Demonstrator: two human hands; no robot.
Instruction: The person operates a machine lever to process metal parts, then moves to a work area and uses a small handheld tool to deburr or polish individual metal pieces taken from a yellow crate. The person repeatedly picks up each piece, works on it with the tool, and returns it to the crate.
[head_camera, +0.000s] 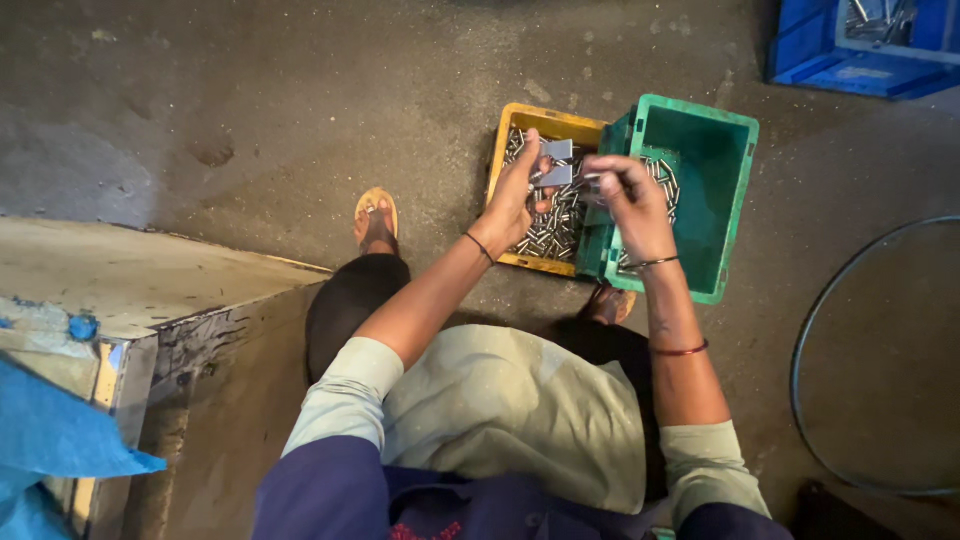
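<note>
Small silver metal pins (545, 228) fill much of the yellow plastic crate (520, 122) on the concrete floor (250, 110), while the green plastic crate (700, 150) leaning against it holds only a thin heap along its near wall, so most pins seem left to handle; left hand (515, 195), grip pinching a flat grey metal gauge (556, 162); right hand (625, 195), grip closed on a pin at that gauge
</note>
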